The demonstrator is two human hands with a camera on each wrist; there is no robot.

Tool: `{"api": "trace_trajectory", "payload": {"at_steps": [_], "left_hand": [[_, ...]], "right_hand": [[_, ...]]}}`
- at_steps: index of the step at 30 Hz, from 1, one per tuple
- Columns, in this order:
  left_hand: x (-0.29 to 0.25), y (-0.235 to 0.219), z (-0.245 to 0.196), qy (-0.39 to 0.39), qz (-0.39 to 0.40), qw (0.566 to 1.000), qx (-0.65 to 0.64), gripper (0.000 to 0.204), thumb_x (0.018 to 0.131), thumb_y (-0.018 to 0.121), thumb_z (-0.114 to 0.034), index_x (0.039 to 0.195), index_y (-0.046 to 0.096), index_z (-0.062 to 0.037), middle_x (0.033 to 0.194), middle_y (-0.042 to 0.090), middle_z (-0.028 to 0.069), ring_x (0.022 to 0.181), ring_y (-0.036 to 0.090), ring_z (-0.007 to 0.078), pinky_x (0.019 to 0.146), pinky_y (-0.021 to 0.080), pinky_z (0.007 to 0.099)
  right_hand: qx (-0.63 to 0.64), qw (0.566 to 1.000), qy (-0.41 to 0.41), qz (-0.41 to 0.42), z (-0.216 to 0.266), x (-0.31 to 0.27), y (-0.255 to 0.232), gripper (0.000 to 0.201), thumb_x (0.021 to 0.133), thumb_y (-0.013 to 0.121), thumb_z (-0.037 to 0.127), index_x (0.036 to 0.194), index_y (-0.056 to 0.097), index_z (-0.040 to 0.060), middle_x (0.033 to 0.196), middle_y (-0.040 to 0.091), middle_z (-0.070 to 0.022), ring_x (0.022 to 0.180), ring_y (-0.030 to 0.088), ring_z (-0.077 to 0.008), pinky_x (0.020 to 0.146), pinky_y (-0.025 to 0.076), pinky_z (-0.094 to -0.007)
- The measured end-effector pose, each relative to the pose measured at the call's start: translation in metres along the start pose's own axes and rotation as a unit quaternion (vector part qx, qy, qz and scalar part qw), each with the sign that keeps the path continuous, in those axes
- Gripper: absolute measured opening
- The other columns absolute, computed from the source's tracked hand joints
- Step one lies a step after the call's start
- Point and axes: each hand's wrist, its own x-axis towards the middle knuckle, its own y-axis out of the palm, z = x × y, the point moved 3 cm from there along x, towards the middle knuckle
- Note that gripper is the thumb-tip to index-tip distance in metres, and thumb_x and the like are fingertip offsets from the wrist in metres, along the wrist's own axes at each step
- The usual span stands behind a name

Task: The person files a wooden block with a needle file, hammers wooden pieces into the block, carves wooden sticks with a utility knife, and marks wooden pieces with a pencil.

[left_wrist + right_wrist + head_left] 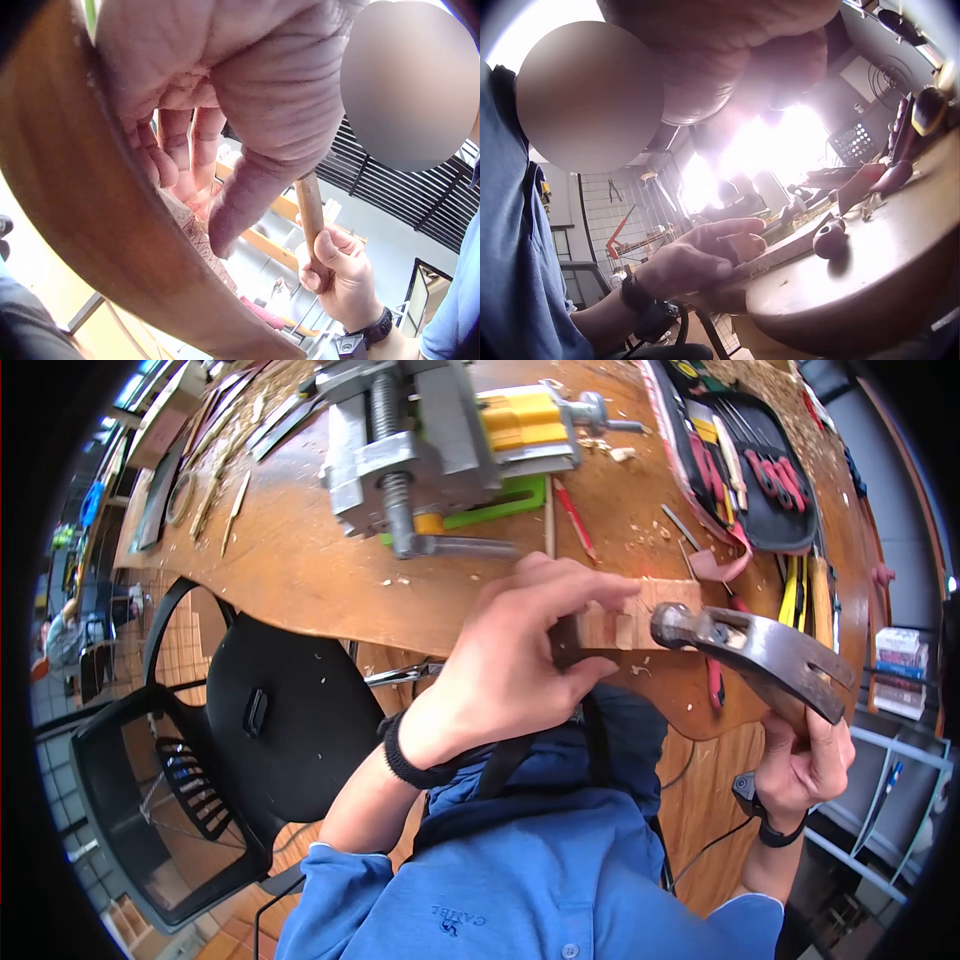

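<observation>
My left hand (520,645) grips the left end of a pale wooden block (672,598) at the table's front edge. Its fingers lie over the top and its thumb is on the near side; dark pencil-like lines mark the block in the left wrist view. In my right hand (808,760) is a claw hammer (765,650), gripped by its wooden handle (310,217). The hammer's round striking face is over the block's right part in the head view, with the claw toward the right. The right wrist view shows the left hand (705,255) beside the block.
A metal vise (410,460) stands on the wooden table (290,570) behind the left hand. A red pencil (573,520) and wood shavings lie near it. To the right sits an opened tool case (765,470) with several red-handled tools. A black chair (290,710) stands at the left.
</observation>
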Motion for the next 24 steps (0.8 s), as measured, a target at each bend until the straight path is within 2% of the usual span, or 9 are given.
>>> {"api": "trace_trajectory", "payload": {"at_steps": [4, 5, 8, 10, 12, 14, 16, 19, 24], "left_hand": [[-0.004, 0.000, -0.012, 0.063, -0.039, 0.997, 0.033, 0.049, 0.073, 0.092, 0.003, 0.120, 0.080, -0.0032, 0.121, 0.075, 0.0123, 0.112, 0.069, 0.0233, 0.092, 0.056, 0.0340], [-0.006, -0.002, -0.012, 0.096, -0.041, 0.992, 0.070, 0.047, 0.074, 0.092, 0.003, 0.119, 0.081, -0.0031, 0.121, 0.076, 0.0130, 0.111, 0.071, 0.0245, 0.090, 0.057, 0.0339], [-0.005, 0.001, -0.013, 0.160, -0.063, 0.974, 0.146, 0.031, 0.079, 0.089, 0.005, 0.109, 0.083, -0.0001, 0.110, 0.080, 0.0152, 0.102, 0.075, 0.0271, 0.086, 0.060, 0.0349], [-0.004, 0.002, -0.017, 0.177, -0.063, 0.966, 0.175, 0.029, 0.079, 0.087, 0.008, 0.107, 0.082, 0.0013, 0.108, 0.080, 0.0156, 0.102, 0.075, 0.0273, 0.087, 0.059, 0.0344], [-0.006, 0.004, -0.021, 0.169, -0.056, 0.966, 0.189, 0.028, 0.080, 0.087, 0.008, 0.107, 0.082, 0.0018, 0.109, 0.080, 0.0162, 0.103, 0.075, 0.0269, 0.089, 0.059, 0.0342], [-0.006, 0.006, -0.022, 0.162, -0.050, 0.965, 0.202, 0.027, 0.081, 0.087, 0.008, 0.107, 0.081, 0.0023, 0.111, 0.080, 0.0167, 0.104, 0.075, 0.0265, 0.091, 0.058, 0.0341], [-0.006, 0.005, -0.019, 0.143, -0.078, 0.968, 0.192, 0.027, 0.079, 0.087, 0.007, 0.105, 0.082, -0.0001, 0.107, 0.080, 0.0153, 0.099, 0.075, 0.0287, 0.088, 0.059, 0.0367], [-0.006, 0.013, -0.021, 0.142, -0.090, 0.969, 0.179, 0.028, 0.079, 0.090, 0.004, 0.106, 0.081, 0.0012, 0.111, 0.079, 0.0183, 0.105, 0.075, 0.0299, 0.094, 0.058, 0.0380], [-0.008, 0.010, -0.026, 0.155, -0.076, 0.942, 0.286, 0.019, 0.081, 0.088, 0.005, 0.099, 0.083, 0.0014, 0.109, 0.080, 0.0186, 0.099, 0.078, 0.0289, 0.089, 0.061, 0.0361]], "right_hand": [[-0.005, 1.000, -0.008, -0.010, 0.002, 0.000, -0.003, 0.038, 0.081, 0.083, -0.005, 0.118, 0.077, -0.0068, 0.092, 0.077, -0.0204, 0.075, 0.075, -0.0301, 0.070, 0.057, -0.0336], [0.012, 0.999, 0.032, -0.001, 0.004, -0.001, -0.004, 0.047, 0.077, 0.080, -0.010, 0.124, 0.077, -0.0072, 0.092, 0.077, -0.0208, 0.077, 0.075, -0.0280, 0.071, 0.058, -0.0327], [0.067, 0.990, 0.117, -0.042, -0.002, -0.008, 0.001, 0.040, 0.092, 0.084, 0.003, 0.130, 0.074, -0.0070, 0.102, 0.079, -0.0196, 0.088, 0.077, -0.0254, 0.081, 0.058, -0.0299], [0.224, 0.922, 0.307, -0.078, -0.005, -0.023, 0.012, 0.042, 0.102, 0.081, 0.014, 0.135, 0.069, -0.0084, 0.116, 0.079, -0.0129, 0.103, 0.073, -0.0149, 0.093, 0.056, -0.0272], [0.316, 0.865, 0.383, -0.072, -0.003, -0.018, 0.021, 0.048, 0.109, 0.072, 0.018, 0.146, 0.059, -0.0095, 0.096, 0.073, -0.0052, 0.071, 0.059, -0.0035, 0.062, 0.044, -0.0186], [0.388, 0.836, 0.375, -0.099, -0.007, -0.018, 0.039, 0.044, 0.109, 0.071, 0.016, 0.145, 0.059, -0.0083, 0.095, 0.071, -0.0028, 0.065, 0.050, -0.0006, 0.055, 0.036, -0.0189], [0.418, 0.829, 0.355, -0.108, -0.010, -0.015, 0.050, 0.042, 0.107, 0.072, 0.009, 0.143, 0.059, -0.0098, 0.108, 0.076, -0.0072, 0.080, 0.063, -0.0034, 0.067, 0.048, -0.0195], [0.451, 0.827, 0.317, -0.115, -0.019, -0.020, 0.071, 0.042, 0.103, 0.074, 0.001, 0.141, 0.059, -0.0117, 0.129, 0.076, -0.0158, 0.121, 0.070, -0.0154, 0.105, 0.053, -0.0283], [0.474, 0.823, 0.277, -0.146, -0.024, -0.018, 0.080, 0.042, 0.104, 0.073, 0.000, 0.141, 0.059, -0.0116, 0.128, 0.075, -0.0156, 0.117, 0.070, -0.0138, 0.102, 0.054, -0.0275]]}}
